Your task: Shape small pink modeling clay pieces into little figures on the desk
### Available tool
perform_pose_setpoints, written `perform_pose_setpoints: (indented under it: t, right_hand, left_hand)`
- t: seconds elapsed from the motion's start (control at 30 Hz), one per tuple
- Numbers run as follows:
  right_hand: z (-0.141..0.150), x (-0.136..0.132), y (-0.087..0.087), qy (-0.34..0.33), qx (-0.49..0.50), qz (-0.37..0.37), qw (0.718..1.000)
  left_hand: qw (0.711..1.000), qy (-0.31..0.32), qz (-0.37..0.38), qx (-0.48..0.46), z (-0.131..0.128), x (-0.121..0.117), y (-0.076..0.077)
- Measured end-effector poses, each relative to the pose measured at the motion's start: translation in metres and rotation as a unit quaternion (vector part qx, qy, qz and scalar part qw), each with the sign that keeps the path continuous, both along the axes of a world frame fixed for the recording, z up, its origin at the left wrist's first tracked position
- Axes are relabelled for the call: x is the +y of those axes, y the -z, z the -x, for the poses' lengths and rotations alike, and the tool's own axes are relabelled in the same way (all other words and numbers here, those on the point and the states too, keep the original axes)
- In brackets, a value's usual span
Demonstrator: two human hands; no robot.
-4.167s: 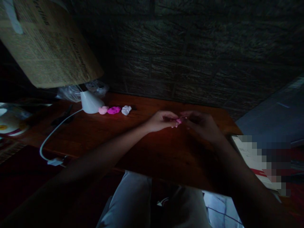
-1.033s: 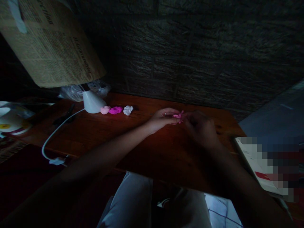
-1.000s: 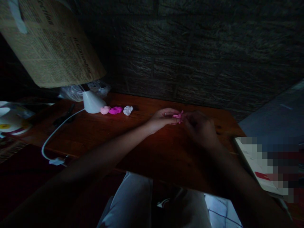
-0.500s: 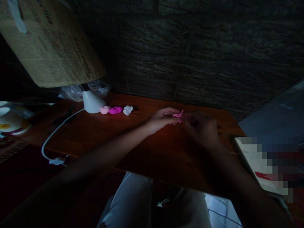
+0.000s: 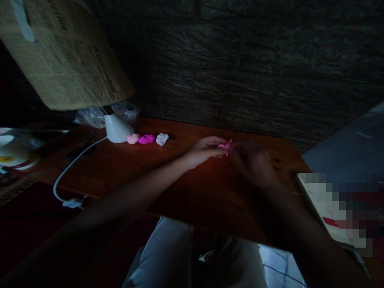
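A small pink piece of modelling clay [image 5: 225, 147], shaped with several thin points, is pinched between the thumb and fingers of my left hand [image 5: 207, 151], a little above the table. My right hand [image 5: 253, 162] is closed just to the right of it, with fingertips at the clay's right side. What those fingertips hold, if anything, is too dark and small to make out. Further left on the table lie three lumps of clay in a row: a pale pink lump [image 5: 133, 139], a magenta lump [image 5: 147, 139] and a white lump [image 5: 162, 139].
A lamp with a white base [image 5: 117, 130] and a newsprint-patterned shade [image 5: 72, 60] stands at the back left, trailing a white cable [image 5: 61, 174]. Behind the wooden table [image 5: 192, 196] rises a dark brick wall [image 5: 240, 72]. A pale flat box [image 5: 318, 200] lies at the right edge.
Since the first frame, my right hand has turned and drawn slightly right, its fingers curling in. The clay now shows upright points. Over the last second, only slight fingertip motion shows.
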State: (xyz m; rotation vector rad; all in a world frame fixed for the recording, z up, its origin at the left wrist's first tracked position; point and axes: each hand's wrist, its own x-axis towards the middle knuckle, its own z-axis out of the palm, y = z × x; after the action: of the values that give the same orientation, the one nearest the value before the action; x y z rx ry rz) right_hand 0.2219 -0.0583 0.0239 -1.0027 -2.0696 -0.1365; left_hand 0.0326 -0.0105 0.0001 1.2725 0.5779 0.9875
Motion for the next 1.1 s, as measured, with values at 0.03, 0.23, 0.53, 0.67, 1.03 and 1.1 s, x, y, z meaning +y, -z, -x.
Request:
perform_pose_setpoints:
  t: [0.03, 0.23, 0.53, 0.67, 1.03, 1.1]
  right_hand:
    - [0.0001, 0.0002, 0.0007, 0.003, 0.0, 0.004, 1.0]
    - [0.0011, -0.0034, -0.002, 0.016, 0.035, 0.011, 0.999]
    - [-0.003, -0.0069, -0.0074, 0.064, 0.116, 0.039, 0.99]
    - [0.0001, -0.0076, -0.0062, 0.032, 0.088, 0.035, 0.995]
    - [0.0018, -0.0051, -0.0008, 0.041, 0.06, 0.012, 0.997]
    - [0.0025, -0.0053, -0.0006, 0.041, 0.055, 0.01, 0.998]
  left_hand:
    - [1.0, 0.0, 0.001, 0.001, 0.0, -0.0002, -0.0001]
    - [1.0, -0.006, 0.011, -0.003, 0.0, -0.0009, -0.0004]
    - [0.998, -0.007, 0.043, -0.049, 0.0012, 0.0017, -0.0013]
    - [0.998, -0.005, 0.04, -0.048, 0.0007, 0.0011, 0.0]
    - [0.999, -0.031, -0.016, -0.04, -0.002, 0.0023, 0.0043]
    - [0.998, -0.038, -0.03, -0.034, -0.0027, 0.002, 0.004]
